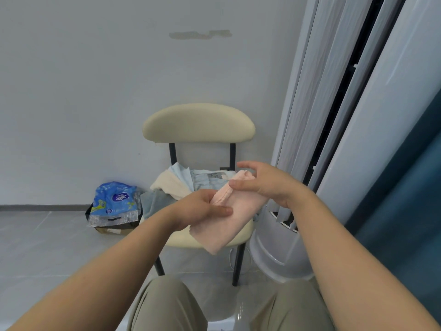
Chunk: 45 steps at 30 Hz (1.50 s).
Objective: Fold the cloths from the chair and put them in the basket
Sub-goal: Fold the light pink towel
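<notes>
Two hands are holding one pink cloth (229, 218) in the air just above the seat of the chair (198, 125); it is already narrowed into a long strip. The left hand (202, 206) is gripping its middle, thumb pressing on top, while the right hand (265, 185) is pinching the upper end between thumb and fingers — loosely, it seems. To fold well, the right hand should be bringing its end down onto the hanging lower end, edges matching, with the left thumb marking the crease. Behind it, more cloths (186, 185) are lying heaped on the seat — the basket is not showing.
</notes>
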Tool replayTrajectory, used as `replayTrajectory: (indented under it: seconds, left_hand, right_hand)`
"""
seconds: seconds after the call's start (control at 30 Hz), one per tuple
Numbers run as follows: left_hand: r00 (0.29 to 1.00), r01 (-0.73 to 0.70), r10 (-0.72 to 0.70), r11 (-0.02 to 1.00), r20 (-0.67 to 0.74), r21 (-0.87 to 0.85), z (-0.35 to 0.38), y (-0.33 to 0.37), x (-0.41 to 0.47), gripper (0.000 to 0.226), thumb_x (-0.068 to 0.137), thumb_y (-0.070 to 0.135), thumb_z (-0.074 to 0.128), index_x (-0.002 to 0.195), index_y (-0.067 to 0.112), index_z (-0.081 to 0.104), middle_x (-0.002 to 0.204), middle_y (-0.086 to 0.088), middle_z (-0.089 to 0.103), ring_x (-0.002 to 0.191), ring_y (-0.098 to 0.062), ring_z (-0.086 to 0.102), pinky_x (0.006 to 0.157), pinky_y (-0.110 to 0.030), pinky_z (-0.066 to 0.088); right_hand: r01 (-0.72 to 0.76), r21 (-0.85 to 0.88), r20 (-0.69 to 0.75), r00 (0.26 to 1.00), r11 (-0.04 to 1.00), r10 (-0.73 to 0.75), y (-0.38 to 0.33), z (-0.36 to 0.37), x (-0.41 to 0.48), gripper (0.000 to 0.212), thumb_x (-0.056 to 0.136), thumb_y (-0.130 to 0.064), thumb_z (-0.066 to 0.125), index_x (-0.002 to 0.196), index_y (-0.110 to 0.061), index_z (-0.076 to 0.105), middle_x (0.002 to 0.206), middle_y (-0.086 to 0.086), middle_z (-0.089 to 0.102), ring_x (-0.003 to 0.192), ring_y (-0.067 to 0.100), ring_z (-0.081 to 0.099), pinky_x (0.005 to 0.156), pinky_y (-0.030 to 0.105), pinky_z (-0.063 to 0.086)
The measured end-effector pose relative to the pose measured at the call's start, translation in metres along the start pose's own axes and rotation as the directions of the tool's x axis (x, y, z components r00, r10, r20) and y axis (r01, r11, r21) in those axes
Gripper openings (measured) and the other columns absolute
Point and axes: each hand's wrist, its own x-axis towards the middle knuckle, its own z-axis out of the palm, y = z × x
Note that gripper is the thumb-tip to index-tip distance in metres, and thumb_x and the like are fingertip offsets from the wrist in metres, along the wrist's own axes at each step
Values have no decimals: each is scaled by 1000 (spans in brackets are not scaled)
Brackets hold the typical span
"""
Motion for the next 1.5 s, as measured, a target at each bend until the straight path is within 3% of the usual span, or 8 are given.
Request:
replayTrajectory:
  seconds: [0.1,0.2,0.53,0.73,0.87,1.03,1.23,1.5]
  left_hand:
    - [999,25,-24,999,32,-25,3,-8,4,38,85,39,76,116,19,70,109,-3,77,105,-24,73,95,-41,57]
    - [996,72,-67,994,63,-84,3,-22,12,29,97,33,69,121,16,67,112,-5,76,105,-24,73,92,-37,58]
    - [965,237,-213,957,153,-165,-41,-109,87,53,76,27,88,122,9,67,118,-8,74,112,-25,69,97,-41,56]
    - [910,251,-409,668,-64,-701,-98,-102,101,52,86,29,76,129,4,65,127,-11,71,113,-24,70,87,-37,57]
    - [791,197,-587,513,-174,-835,-140,-30,67,34,97,34,67,123,11,64,111,-5,76,96,-21,72,73,-37,60]
    - [573,268,-660,711,-486,-650,-204,79,-4,28,100,46,57,105,18,62,102,1,63,98,-23,63,91,-43,56]
    - [529,350,-505,862,-682,-367,-285,172,-102,46,102,52,43,107,11,64,105,-3,64,104,-28,59,97,-44,48]
    - [415,213,-372,927,-830,-309,-381,198,-210,39,104,48,44,88,18,64,85,5,63,77,-12,58,66,-33,45]
  right_hand:
    - [47,-71,-49,998,996,-50,5,4,2,43,83,-33,84,122,-22,71,106,-3,73,85,-3,69,72,12,52]
    - [44,-157,-132,989,987,-65,21,9,14,21,87,-32,79,104,-22,75,94,-6,75,84,6,70,69,19,53]
    - [-125,-361,-236,971,924,39,91,31,115,26,94,-47,66,101,-22,64,87,-11,60,78,11,56,60,21,37]
    - [-219,-239,-231,959,946,163,52,40,182,27,100,-46,58,105,-19,58,97,-5,59,91,18,55,72,30,36]
    - [-252,-233,-204,957,939,207,-34,47,194,30,102,-46,54,105,-16,54,100,-2,58,93,19,53,72,29,32]
    - [-279,-206,-179,953,938,244,-168,61,170,26,104,-41,51,104,-16,56,95,-7,56,94,16,52,74,26,31]
    - [-214,-288,-183,969,934,166,-313,81,144,45,105,-41,49,72,-13,61,70,0,58,79,26,55,68,32,32]
    - [-32,-246,-134,991,969,-1,-421,163,145,41,105,-42,48,73,-17,58,68,-9,55,70,16,49,60,33,27]
